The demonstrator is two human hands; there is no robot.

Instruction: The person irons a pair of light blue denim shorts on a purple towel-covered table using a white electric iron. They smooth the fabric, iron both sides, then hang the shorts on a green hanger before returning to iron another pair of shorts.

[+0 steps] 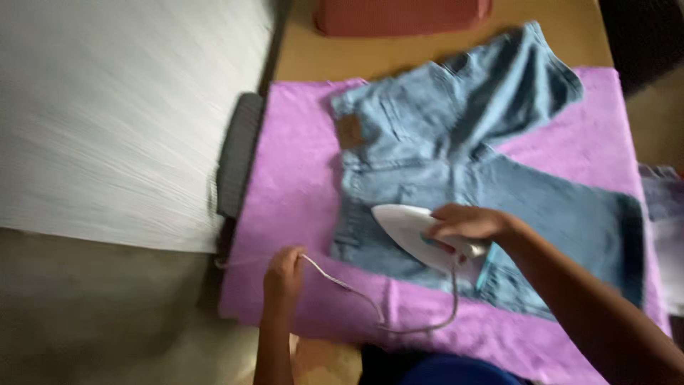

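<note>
Right hand [467,222] reached forward, fingers wrapped around the white iron [417,235] resting on blue jeans [456,157], left hand [283,273] pinching the iron's cord [356,292] over the purple towel [299,192] on the desk [306,53]

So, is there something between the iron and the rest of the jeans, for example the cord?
Nothing visible does. The right hand holds the white iron flat on the blue jeans. The left hand holds the cord aside over the purple cloth, off the denim.
</note>
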